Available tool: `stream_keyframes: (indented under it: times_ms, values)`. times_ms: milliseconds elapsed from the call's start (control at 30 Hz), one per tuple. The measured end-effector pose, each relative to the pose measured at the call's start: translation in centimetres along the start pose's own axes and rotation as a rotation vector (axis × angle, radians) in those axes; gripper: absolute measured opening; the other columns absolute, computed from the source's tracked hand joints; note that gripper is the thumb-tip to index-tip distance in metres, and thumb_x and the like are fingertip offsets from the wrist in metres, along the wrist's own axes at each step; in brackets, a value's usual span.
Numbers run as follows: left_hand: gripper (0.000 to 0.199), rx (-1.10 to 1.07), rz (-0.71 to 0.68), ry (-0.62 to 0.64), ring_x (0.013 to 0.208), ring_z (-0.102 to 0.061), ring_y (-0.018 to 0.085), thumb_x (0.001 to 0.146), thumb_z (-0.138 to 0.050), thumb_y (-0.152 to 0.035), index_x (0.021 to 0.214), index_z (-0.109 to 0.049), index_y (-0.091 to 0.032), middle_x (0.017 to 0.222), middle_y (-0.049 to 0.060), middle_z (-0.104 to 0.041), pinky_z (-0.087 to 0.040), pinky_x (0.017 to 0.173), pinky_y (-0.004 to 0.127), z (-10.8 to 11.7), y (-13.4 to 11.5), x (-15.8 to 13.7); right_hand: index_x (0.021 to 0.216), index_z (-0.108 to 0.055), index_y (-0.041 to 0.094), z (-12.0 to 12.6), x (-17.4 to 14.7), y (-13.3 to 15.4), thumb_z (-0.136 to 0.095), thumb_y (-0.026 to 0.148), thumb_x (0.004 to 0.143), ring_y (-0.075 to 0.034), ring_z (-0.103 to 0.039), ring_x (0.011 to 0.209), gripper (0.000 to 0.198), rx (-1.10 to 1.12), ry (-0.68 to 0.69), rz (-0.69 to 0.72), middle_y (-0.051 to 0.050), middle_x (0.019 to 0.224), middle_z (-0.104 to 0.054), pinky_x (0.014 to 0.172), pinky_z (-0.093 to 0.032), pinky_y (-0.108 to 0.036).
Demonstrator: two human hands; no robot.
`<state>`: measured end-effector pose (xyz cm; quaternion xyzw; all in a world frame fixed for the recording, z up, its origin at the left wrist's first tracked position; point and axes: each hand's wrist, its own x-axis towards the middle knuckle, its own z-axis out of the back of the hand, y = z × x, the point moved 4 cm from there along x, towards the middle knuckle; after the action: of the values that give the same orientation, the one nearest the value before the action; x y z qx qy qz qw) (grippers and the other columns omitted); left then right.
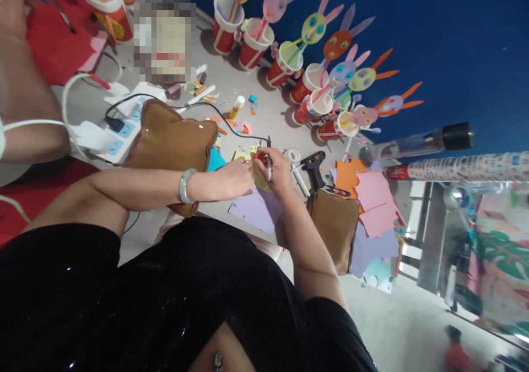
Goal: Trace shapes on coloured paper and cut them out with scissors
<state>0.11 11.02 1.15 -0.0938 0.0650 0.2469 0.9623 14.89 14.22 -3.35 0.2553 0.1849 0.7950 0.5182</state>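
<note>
My right hand [278, 172] is closed around a slim black-and-white marker [270, 168], which stands nearly upright between thumb and fingers. Beside it, my left hand [235, 179] has its fingers curled in; whatever they hold is hidden. The two hands almost touch above the table's near edge. A small red thing [260, 156] shows at my right fingertips, too small to name. Under the hands lie a sheet of purple paper [252, 209] and yellowish scraps. To the right of my right hand rests a black glue gun [314, 169], next to a roll of white tape [292, 155].
Red paper cups [285, 66] with rabbit-faced paper figures line the blue partition [413, 36]. Brown cushions [171, 135] flank the hands. A power strip [119, 138] with cables sits left. Pink paper [374, 201] is stacked right. Another person's arm [33, 102] reaches in at the left.
</note>
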Motion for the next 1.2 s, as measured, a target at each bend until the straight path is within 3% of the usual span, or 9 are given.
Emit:
stream_keyframes:
  times_ms: [167,367,767,1100,1200]
  values:
    - [0.031,0.009,-0.011,-0.013,0.097,-0.068,0.031,0.100,-0.058,-0.031,0.103,-0.078,-0.008,0.096,0.018,-0.077,-0.041,0.079,0.042,-0.4,-0.2,0.2,0.109,-0.072,0.021,-0.6,0.4,0.0,-0.061,0.033,0.097,-0.024,-0.069,0.093,0.020,-0.009,0.000,0.003,-0.011,0.103,-0.075,0.086,-0.057,-0.039]
    - [0.029,0.006,-0.022,-0.062,0.093,-0.069,0.031,0.100,-0.059,-0.030,0.102,-0.078,-0.009,0.094,0.018,-0.076,-0.041,0.078,0.043,-1.0,-0.2,0.3,0.117,-0.071,0.021,-0.5,0.0,0.0,-0.065,0.033,0.094,-0.023,-0.067,0.088,0.027,0.002,-0.057,-0.029,-0.010,0.101,-0.074,0.083,-0.057,-0.038]
    - [0.030,0.013,0.019,-0.093,0.097,-0.069,0.027,0.103,-0.051,-0.021,0.111,-0.074,-0.005,0.109,0.023,-0.075,-0.047,0.076,0.038,-2.1,-0.9,0.3,0.110,-0.069,0.023,-0.6,-0.1,0.1,-0.067,0.023,0.088,-0.018,-0.067,0.074,0.022,0.102,-0.226,-0.004,-0.004,0.090,-0.073,0.073,-0.058,-0.035]
    - [0.033,0.000,0.064,-0.082,0.096,-0.073,0.030,0.102,-0.042,-0.013,0.117,-0.070,-0.002,0.110,0.023,-0.072,-0.052,0.074,0.037,-0.9,-0.6,0.1,0.109,-0.071,0.022,-0.4,-0.1,0.6,-0.070,0.022,0.091,-0.016,-0.066,0.072,0.018,0.100,-0.242,0.052,-0.003,0.087,-0.072,0.071,-0.056,-0.033]
    - [0.037,0.055,0.080,-0.129,0.089,-0.074,0.029,0.099,-0.038,-0.007,0.119,-0.069,-0.003,0.117,0.024,-0.069,-0.054,0.070,0.037,-0.5,-0.4,-0.1,0.110,-0.070,0.022,-0.5,-0.1,0.5,-0.070,0.025,0.092,-0.015,-0.064,0.070,0.017,0.137,-0.241,0.057,-0.003,0.088,-0.071,0.069,-0.055,-0.031]
